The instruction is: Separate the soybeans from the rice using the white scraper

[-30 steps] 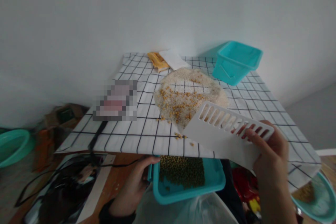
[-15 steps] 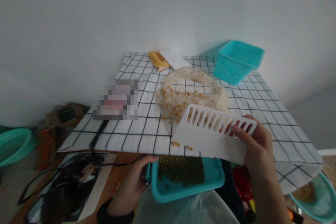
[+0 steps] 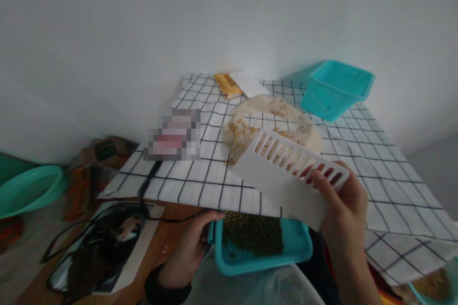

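My right hand (image 3: 341, 207) grips the right end of a white plastic scraper (image 3: 275, 183) with a row of slots, thumb on its face. The scraper is tilted over the near side of the table, partly hiding a ring of pale grain (image 3: 309, 138). Yellow kernels (image 3: 238, 131) lie on the ring's left and front. Below the table edge, my left hand (image 3: 189, 245) is closed on the left side of a teal bin (image 3: 263, 267), thumb at its rim. Small greenish-brown beans (image 3: 254, 236) fill much of the bin's visible inside.
A second teal bin (image 3: 332, 93) stands at the back right of the checked tablecloth (image 3: 211, 181). A yellow packet (image 3: 227, 86) and white paper (image 3: 250, 83) lie at the back. A blurred-out device (image 3: 171, 136) with a black strap is at left. Green basins stand low on both sides.
The scraper has moved left relative to the table and tilts more steeply. Kernels that lay near the front edge no longer show. The view has shifted slightly left; my left hand still holds the bin.
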Available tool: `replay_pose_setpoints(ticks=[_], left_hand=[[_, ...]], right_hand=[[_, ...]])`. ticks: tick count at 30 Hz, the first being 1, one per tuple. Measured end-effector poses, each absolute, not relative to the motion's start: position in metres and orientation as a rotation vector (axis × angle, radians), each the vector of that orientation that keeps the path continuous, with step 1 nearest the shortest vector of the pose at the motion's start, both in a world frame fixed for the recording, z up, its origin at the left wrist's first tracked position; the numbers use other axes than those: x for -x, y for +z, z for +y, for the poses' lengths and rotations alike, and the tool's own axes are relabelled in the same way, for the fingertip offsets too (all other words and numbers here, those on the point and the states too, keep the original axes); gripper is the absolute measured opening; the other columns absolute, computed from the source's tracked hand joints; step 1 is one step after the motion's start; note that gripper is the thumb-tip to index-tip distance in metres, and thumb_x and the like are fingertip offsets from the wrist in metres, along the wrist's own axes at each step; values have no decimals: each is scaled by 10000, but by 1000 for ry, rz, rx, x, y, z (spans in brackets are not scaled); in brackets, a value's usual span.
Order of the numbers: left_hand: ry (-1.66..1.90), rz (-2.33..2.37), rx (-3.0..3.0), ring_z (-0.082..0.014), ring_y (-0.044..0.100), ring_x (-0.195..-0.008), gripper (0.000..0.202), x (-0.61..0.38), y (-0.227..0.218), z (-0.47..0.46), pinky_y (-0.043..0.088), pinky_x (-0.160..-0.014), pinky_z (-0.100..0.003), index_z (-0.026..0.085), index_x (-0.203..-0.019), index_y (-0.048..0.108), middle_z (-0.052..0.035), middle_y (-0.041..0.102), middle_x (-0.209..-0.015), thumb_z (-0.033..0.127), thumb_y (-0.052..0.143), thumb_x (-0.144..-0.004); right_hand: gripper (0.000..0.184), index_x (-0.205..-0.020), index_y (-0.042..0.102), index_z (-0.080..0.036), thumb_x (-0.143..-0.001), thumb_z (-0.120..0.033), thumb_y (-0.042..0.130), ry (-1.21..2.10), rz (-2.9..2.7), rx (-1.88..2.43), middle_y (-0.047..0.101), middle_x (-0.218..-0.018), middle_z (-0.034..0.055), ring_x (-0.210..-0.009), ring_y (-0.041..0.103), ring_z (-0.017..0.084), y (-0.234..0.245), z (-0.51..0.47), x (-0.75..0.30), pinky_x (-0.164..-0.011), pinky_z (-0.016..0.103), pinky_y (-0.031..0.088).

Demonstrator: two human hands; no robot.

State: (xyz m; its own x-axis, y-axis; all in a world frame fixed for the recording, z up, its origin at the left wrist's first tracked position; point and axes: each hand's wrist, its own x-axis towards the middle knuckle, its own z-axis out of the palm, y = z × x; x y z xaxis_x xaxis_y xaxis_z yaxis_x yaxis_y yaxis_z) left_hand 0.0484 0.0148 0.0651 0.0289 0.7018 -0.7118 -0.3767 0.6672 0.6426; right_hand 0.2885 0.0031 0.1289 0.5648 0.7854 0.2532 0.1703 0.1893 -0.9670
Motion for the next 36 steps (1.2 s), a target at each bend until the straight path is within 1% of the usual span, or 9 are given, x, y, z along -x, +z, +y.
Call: replay_pose_setpoints(ticks=[3, 7, 11, 16, 20, 23, 26, 32, 36], left_hand=[[818, 1262, -244, -163, 594, -532, 57, -49, 64, 14, 505, -543, -268, 194, -589, 733, 11, 678, -550, 212, 786, -597], [852, 1244, -296, -129, 504, -480, 143, -42, 54, 13, 443, -486, -236, 213, -542, 680, 53, 595, -486, 225, 808, -606], [863, 1231, -310, -143, 535, -507, 131, -39, 47, 14, 446, -489, -244, 219, -571, 683, 47, 625, -524, 233, 813, -579], [857, 1235, -289, -109, 466, -451, 95, -44, 54, 14, 383, -434, -220, 219, -584, 700, 78, 572, -487, 202, 792, -569], [860, 1249, -272, -133, 544, -494, 77, -48, 64, 15, 451, -481, -233, 207, -603, 741, 51, 643, -525, 193, 785, -541], [866, 1238, -288, -147, 576, -528, 78, -47, 65, 16, 499, -531, -248, 194, -586, 745, 32, 667, -546, 211, 797, -531], [875, 1248, -311, -138, 557, -524, 110, -45, 61, 15, 484, -510, -233, 195, -573, 729, 40, 650, -535, 233, 822, -528], [859, 1271, -270, -93, 422, -440, 122, -46, 61, 14, 392, -435, -211, 207, -540, 687, 90, 523, -464, 228, 805, -517], [831, 1304, -278, -114, 457, -440, 142, -48, 65, 15, 398, -439, -235, 224, -493, 654, 68, 543, -456, 247, 792, -516]], right_hand=[[157, -822, 667, -227, -881, -369, 699, 463, -992, 1355, 627, -692, -23, -568, 531, 109, 132, 7, -262, -505, 231, 378], [93, -862, 676, -223, -921, -285, 641, 351, -1181, 1321, 653, -702, -18, -575, 572, 106, 136, 15, -238, -517, 219, 422], [69, -870, 648, -216, -931, -222, 617, 243, -1243, 1310, 649, -692, -37, -554, 576, 85, 142, 22, -229, -505, 189, 427], [47, -928, 605, -223, -951, -189, 581, 67, -1423, 1281, 643, -702, -45, -551, 583, 87, 139, 23, -214, -506, 187, 434], [111, -1023, 611, -223, -958, -153, 556, -131, -1470, 1323, 678, -761, -24, -611, 617, 105, 130, 23, -213, -565, 206, 470], [75, -982, 617, -213, -953, -163, 570, -206, -1408, 1398, 665, -724, -27, -577, 610, 100, 128, 23, -224, -524, 197, 443], [38, -929, 626, -204, -946, -189, 595, -251, -1329, 1458, 649, -669, -39, -522, 597, 90, 129, 23, -237, -476, 185, 407], [51, -927, 662, -212, -931, -246, 624, -235, -1189, 1518, 708, -723, -36, -519, 624, 77, 132, 22, -254, -514, 177, 445], [87, -867, 666, -205, -909, -281, 657, -158, -1047, 1488, 685, -695, -32, -552, 616, 96, 137, 22, -269, -530, 204, 435]])
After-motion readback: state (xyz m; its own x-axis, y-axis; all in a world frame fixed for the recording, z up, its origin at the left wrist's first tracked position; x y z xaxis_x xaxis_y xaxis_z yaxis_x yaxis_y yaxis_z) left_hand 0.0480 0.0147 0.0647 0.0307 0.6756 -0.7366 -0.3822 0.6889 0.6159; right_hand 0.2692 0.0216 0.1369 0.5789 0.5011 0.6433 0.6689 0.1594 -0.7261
